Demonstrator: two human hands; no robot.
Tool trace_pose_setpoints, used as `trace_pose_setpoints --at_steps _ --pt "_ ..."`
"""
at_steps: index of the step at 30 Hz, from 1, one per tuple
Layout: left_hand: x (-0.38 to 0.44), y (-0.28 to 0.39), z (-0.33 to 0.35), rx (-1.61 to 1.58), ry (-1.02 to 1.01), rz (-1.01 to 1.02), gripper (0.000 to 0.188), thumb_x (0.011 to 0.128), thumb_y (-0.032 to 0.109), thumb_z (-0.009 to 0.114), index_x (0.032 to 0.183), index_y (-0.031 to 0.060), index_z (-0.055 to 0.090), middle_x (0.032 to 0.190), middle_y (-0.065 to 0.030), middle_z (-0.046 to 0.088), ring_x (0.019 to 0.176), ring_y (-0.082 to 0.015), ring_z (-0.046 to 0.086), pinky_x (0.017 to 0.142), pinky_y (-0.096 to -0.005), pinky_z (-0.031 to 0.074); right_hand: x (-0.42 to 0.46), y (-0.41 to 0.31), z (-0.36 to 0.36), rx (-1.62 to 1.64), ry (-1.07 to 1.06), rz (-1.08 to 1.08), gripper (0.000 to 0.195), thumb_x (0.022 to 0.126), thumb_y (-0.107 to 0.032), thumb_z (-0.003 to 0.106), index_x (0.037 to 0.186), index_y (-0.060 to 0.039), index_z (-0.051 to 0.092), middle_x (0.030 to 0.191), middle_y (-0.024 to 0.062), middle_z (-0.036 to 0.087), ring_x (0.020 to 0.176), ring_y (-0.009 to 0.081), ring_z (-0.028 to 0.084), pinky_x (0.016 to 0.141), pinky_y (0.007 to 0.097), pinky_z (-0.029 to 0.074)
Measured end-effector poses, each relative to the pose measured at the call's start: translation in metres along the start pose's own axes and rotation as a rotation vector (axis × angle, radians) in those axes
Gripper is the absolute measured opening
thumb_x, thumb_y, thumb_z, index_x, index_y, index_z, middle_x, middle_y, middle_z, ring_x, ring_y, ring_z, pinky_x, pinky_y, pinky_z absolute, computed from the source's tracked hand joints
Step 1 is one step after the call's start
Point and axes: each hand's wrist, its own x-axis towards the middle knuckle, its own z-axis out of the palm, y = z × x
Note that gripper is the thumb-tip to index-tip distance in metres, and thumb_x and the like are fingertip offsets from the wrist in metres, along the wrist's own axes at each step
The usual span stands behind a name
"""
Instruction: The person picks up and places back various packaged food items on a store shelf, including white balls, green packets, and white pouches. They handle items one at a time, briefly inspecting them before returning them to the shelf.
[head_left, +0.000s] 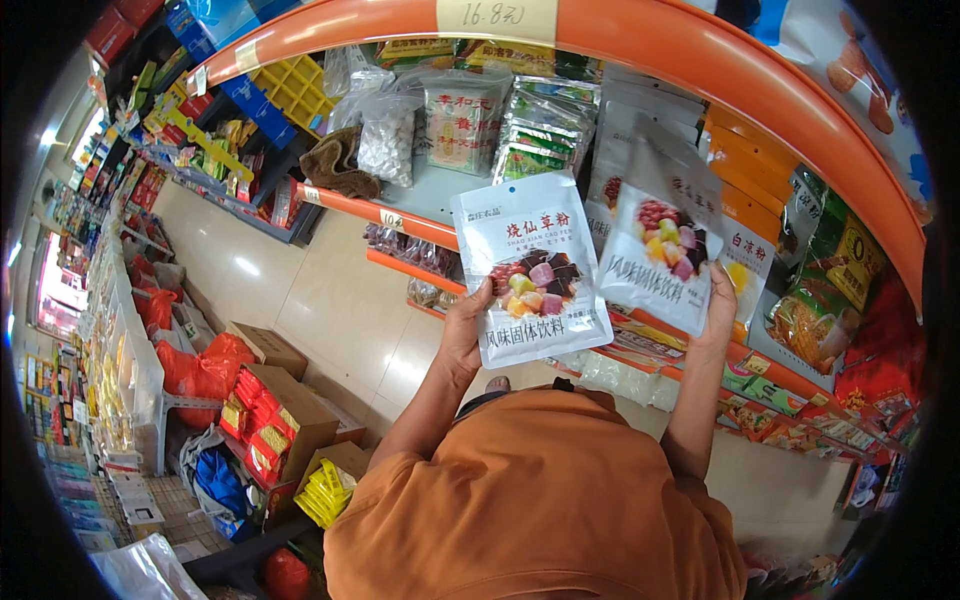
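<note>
My left hand (466, 322) grips the lower left side of a silvery-white foil pouch (531, 225), its printed front with colourful jelly cubes turned up to me. In my right hand (716, 304) is a second pouch (651, 262) of the same print, pinched at its lower right edge and slightly blurred. It tilts in front of similar grey pouches (609, 154) standing on the shelf. Close to my right hand stands a white-and-orange pouch (745, 247) with a yellow picture. The left pouch hangs in front of the shelf's orange edge.
Above runs a curved orange shelf rail (630, 30) with a handwritten price tag. The grey shelf (431, 196) holds a clear bag of white lumps (386, 142), a brown cloth (341, 161) and green sachets (540, 135). An open carton (300, 427) of red packets and red plastic bags (202, 367) stand at left.
</note>
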Motion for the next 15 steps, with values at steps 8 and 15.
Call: trace_pose_setpoints --at_steps 8,15 --pt "0.000 -0.014 -0.010 0.022 0.051 -0.016 0.059 0.084 0.042 0.048 0.125 0.0031 0.033 0.122 -0.0153 0.044 0.110 -0.0297 0.047 0.091 -0.0441 0.041 -0.030 0.046 0.064 -0.328 -0.061 0.225 0.008 0.077 -0.004 0.047 0.081 -0.0007 0.053 0.073 0.0108 0.057 0.065 0.0188 0.058 0.059 0.0299 0.051" --pt "0.001 -0.018 0.004 -0.076 -0.061 -0.067 0.072 0.081 0.055 0.040 0.129 0.0040 0.026 0.125 -0.0163 0.040 0.112 -0.0307 0.044 0.091 -0.0446 0.041 -0.039 0.056 0.074 -0.533 -0.090 0.193 0.008 0.078 -0.006 0.048 0.079 -0.0001 0.052 0.072 0.0075 0.056 0.062 0.0131 0.055 0.057 0.0242 0.046"
